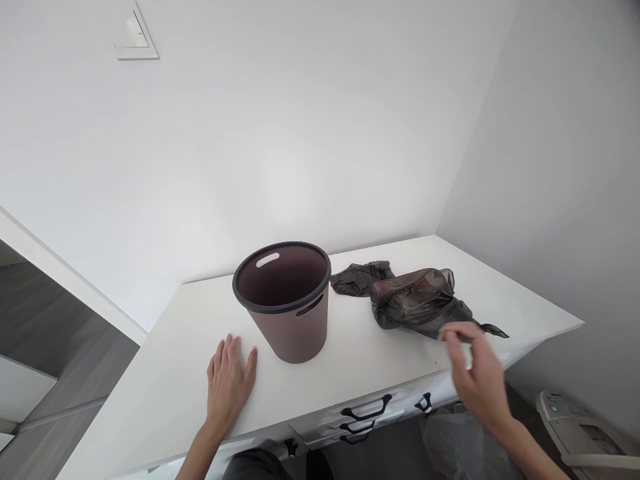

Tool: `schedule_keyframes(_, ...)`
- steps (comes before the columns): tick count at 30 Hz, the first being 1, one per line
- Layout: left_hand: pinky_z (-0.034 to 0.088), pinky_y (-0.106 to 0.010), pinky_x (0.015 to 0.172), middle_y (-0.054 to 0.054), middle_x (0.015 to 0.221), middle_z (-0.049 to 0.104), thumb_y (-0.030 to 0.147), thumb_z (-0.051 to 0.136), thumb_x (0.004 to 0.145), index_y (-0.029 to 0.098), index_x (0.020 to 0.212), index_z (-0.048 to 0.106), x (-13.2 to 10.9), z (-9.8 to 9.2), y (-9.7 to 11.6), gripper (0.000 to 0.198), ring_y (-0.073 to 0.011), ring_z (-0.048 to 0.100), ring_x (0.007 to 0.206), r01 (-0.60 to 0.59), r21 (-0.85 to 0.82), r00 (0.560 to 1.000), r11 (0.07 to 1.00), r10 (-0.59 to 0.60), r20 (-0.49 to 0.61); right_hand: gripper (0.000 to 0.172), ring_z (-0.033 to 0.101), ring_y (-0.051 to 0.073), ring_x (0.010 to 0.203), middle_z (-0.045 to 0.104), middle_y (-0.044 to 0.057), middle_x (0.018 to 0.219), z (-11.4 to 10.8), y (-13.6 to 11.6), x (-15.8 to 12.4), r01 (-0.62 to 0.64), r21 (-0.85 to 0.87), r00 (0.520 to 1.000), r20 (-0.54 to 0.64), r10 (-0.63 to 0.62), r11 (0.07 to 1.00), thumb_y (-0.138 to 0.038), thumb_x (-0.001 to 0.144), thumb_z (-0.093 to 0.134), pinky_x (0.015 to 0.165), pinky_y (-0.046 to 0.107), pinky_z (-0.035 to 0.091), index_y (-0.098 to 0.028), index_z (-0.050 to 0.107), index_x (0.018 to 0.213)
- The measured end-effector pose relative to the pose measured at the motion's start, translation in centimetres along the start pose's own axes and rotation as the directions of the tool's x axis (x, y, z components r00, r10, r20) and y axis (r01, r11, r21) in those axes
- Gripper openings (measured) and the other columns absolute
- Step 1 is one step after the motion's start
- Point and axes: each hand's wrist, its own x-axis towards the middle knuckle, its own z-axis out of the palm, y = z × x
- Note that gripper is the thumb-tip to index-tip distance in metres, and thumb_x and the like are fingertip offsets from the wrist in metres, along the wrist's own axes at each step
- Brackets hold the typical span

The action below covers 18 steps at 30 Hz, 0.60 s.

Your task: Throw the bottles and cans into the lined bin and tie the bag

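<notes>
A mauve-brown plastic waste bin [295,330] with a black rim and handle slots stands upright on the white countertop [360,360]. Its visible inside has no liner. My left hand [230,380] lies flat on the counter just left of the bin, fingers stretched out. To the right lies a filled dark plastic garbage bag [415,300], its twisted end trailing toward the counter's right side. My right hand [475,373], slightly blurred, is in front of this bag with thumb and fingertips brought together; whether anything is between them is hidden. Behind lies a crumpled dark bag [360,277].
Black drawer handles [367,407] stick out below the counter's front edge. A pale appliance with buttons [585,427] stands low at the right, beside a translucent plastic bag [460,443]. White walls [325,133] close off the back and right.
</notes>
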Motion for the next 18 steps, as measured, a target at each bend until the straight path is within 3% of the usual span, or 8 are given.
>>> schedule_keyframes(2, 0.026, -0.056, 0.127, -0.021, 0.164, 0.041, 0.061, 0.027, 0.101, 0.007, 0.147, 0.048, 0.2, 0.3, -0.1, 0.074, -0.0363, 0.028, 0.158, -0.004, 0.021, 1.000, 1.000, 0.004, 0.013, 0.027, 0.066, 0.032, 0.097, 0.068, 0.011, 0.101, 2.7, -1.0, -1.8, 0.112, -0.029, 0.977, 0.185, -0.104, 0.993, -0.056, 0.092, 0.059, 0.086, 0.046, 0.056, -0.032, 0.066, 0.103)
schedule_keyframes(4, 0.025, -0.055, 0.127, -0.021, 0.165, 0.040, 0.060, 0.027, 0.101, 0.006, 0.149, 0.047, 0.2, 0.4, -0.3, 0.075, -0.0362, 0.028, 0.158, -0.009, 0.028, 1.000, 1.000, 0.009, 0.020, 0.028, 0.065, 0.029, 0.085, 0.068, 0.008, 0.092, 5.4, -1.5, -2.6, 0.184, -0.019, 0.903, 0.399, -0.162, 0.983, -0.056, 0.096, 0.056, 0.081, 0.043, 0.055, -0.031, 0.067, 0.101)
schedule_keyframes(7, 0.025, -0.055, 0.128, -0.019, 0.165, 0.041, 0.059, 0.027, 0.101, 0.006, 0.151, 0.047, 0.0, 0.5, -0.6, 0.075, -0.0356, 0.028, 0.158, -0.025, 0.023, 1.000, 0.999, 0.024, 0.019, 0.032, 0.062, 0.024, 0.074, 0.069, 0.005, 0.086, 9.0, -1.9, -2.7, 0.185, 0.015, 0.771, 0.618, -0.154, 0.983, -0.055, 0.101, 0.049, 0.072, 0.037, 0.051, -0.029, 0.067, 0.102)
schedule_keyframes(9, 0.025, -0.055, 0.128, -0.018, 0.165, 0.041, 0.059, 0.028, 0.101, 0.007, 0.151, 0.047, -0.1, 0.6, -0.8, 0.074, -0.0353, 0.028, 0.158, -0.031, 0.024, 0.999, 0.999, 0.031, 0.017, 0.036, 0.061, 0.021, 0.070, 0.069, 0.004, 0.084, 11.0, -2.1, -2.4, 0.129, 0.044, 0.720, 0.682, -0.124, 0.991, -0.056, 0.103, 0.046, 0.068, 0.035, 0.049, -0.027, 0.066, 0.100)
schedule_keyframes(12, 0.024, -0.054, 0.129, -0.018, 0.166, 0.040, 0.059, 0.029, 0.101, 0.007, 0.151, 0.048, -0.1, 1.0, -1.0, 0.074, -0.0346, 0.028, 0.158, -0.026, 0.037, 1.000, 0.999, 0.026, 0.008, 0.041, 0.059, 0.018, 0.064, 0.069, 0.003, 0.079, 13.0, -2.3, -1.9, 0.038, 0.098, 0.702, 0.706, -0.097, 0.994, -0.060, 0.102, 0.046, 0.064, 0.032, 0.047, -0.024, 0.065, 0.096)
schedule_keyframes(18, 0.022, -0.052, 0.129, -0.016, 0.167, 0.039, 0.059, 0.027, 0.102, 0.009, 0.152, 0.047, 0.2, 1.7, -1.5, 0.074, -0.0330, 0.027, 0.159, -0.032, 0.057, 0.999, 0.998, 0.031, 0.007, 0.045, 0.055, 0.016, 0.061, 0.063, 0.000, 0.071, 14.2, -2.2, -1.4, -0.085, 0.144, 0.766, 0.643, -0.028, 0.986, -0.064, 0.099, 0.051, 0.064, 0.031, 0.046, -0.022, 0.064, 0.090)
